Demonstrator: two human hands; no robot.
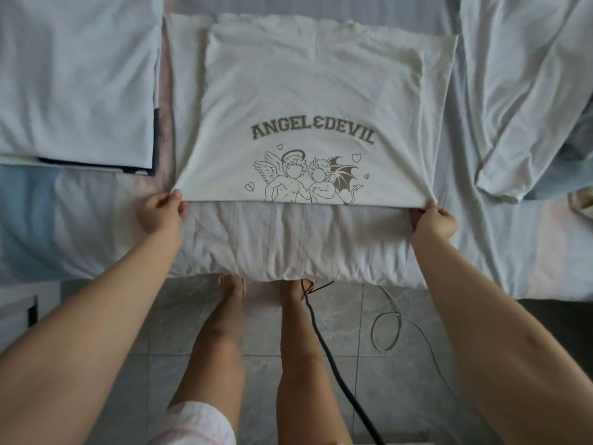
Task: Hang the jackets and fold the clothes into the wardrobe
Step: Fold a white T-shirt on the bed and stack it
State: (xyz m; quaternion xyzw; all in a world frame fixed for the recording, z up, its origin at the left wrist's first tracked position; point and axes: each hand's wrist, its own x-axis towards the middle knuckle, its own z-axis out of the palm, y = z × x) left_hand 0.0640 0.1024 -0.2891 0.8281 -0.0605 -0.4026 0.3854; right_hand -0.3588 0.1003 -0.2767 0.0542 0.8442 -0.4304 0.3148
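T-shirt [308, 101] corners nearest me are pinched, left hand [162, 213] at 9 o'clock, right hand [433, 220] at 3, keeping the edge taut, likely for a square fold. It lies print-up mid-bed [80, 220]. Farther off, at 10 o'clock, folded garments [73, 85] sit stacked.

We see a pale-sheeted bed [481, 252] across the upper frame; below, grey marbled floor [394, 406] tiles, a black cable [322, 346], a looped white cable [373, 332].

Left grip [162, 215], right grip [433, 221] pinching (arms outstretched).
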